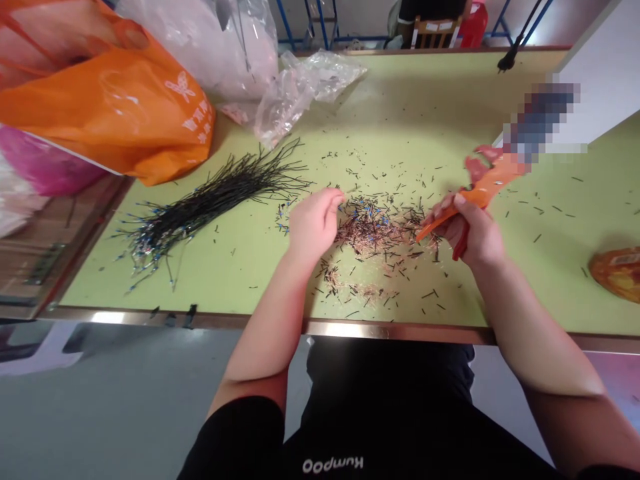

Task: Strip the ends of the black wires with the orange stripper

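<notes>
Grasping an orange-and-red hand tool (493, 187) with the right hand (473, 230), over the right edge of a scrap pile (373, 230); slanting it up and rightward, smooth and hard-looking, its upper end running into a pixelated patch; curling the left hand (315, 220) at the pile's left edge, bringing thumb and fingertips together – being unable to tell whether pinching anything; scattering between the hands in short black snippets, coppery wisps and blue bits; lying farther left as a bundle of black wires (215, 193), thin and fraying, blue-tipped at the near end; spreading beneath as a yellow-green tabletop (430, 127), metal-edged; bulging at upper left as an orange bag (125, 127), bearing white characters too blurred to read; crumpling beside it as clear plastic (313, 83); reading "Kumpoo" – upside down, in white – on a black shirt (400, 433).
</notes>
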`<state>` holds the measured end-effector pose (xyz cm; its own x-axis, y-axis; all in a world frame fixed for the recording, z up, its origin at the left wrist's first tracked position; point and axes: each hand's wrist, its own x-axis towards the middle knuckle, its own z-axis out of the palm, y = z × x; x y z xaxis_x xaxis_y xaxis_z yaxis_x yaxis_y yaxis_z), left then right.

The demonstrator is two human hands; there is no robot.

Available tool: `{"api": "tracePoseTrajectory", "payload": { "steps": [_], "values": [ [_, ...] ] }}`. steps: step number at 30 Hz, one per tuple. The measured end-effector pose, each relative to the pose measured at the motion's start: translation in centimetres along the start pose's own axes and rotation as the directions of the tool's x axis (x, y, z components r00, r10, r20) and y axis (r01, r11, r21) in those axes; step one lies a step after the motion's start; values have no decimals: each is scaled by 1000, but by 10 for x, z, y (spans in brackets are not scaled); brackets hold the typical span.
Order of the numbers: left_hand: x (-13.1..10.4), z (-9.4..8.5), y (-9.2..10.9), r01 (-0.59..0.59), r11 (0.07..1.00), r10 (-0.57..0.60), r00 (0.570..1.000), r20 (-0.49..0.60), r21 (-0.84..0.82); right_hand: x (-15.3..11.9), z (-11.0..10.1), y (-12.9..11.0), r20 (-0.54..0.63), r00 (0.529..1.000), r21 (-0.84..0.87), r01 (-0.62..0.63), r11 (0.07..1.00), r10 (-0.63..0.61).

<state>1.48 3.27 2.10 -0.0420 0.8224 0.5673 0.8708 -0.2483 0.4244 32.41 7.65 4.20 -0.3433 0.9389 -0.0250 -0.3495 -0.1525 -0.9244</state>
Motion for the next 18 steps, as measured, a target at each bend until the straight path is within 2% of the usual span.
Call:
{"api": "tracePoseTrajectory", "payload": {
  "steps": [2,4,7,9,13,18],
  "values": [
    [-4,3,16,-71,997,74,994,84,-39,-1,0,5,157,969,-22,-190,982,191],
    [-6,6,29,-119,991,127,984,124,-68,-5,5,12,286,896,-58,-338,939,340],
    [-8,7,36,-149,986,159,976,146,-75,-12,14,17,408,799,-123,-431,894,441],
    [-7,8,35,-164,984,172,971,164,-64,-15,19,17,466,759,-140,-444,885,454],
    [-7,9,37,-189,982,188,958,216,-16,-18,23,18,527,722,-139,-446,884,447],
    [-8,11,40,-215,976,213,953,216,-15,-20,24,19,510,733,-162,-432,887,450]
  ]
}}
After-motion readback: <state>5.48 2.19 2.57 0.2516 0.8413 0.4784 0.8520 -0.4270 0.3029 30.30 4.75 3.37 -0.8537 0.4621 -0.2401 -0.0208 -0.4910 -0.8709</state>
